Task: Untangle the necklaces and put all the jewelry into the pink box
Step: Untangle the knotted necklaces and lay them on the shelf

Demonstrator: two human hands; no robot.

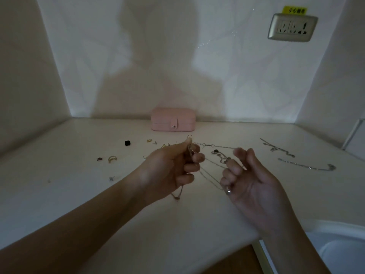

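Head view shows the left hand and right hand raised just above the surface, with the tangled necklaces strung between them. The left fingers pinch a bunch of chain under a small ring; the right fingers curl round other strands, a pendant hanging by the little finger. Beyond lie loose pieces: a stud, a gold ring, a black piece and gold earrings. Two freed necklaces lie stretched out apart at the right. Farthest back, against the wall, the pink box sits closed with its snap fastened. By my judgement the untangling is partly done, while no boxing has begun.
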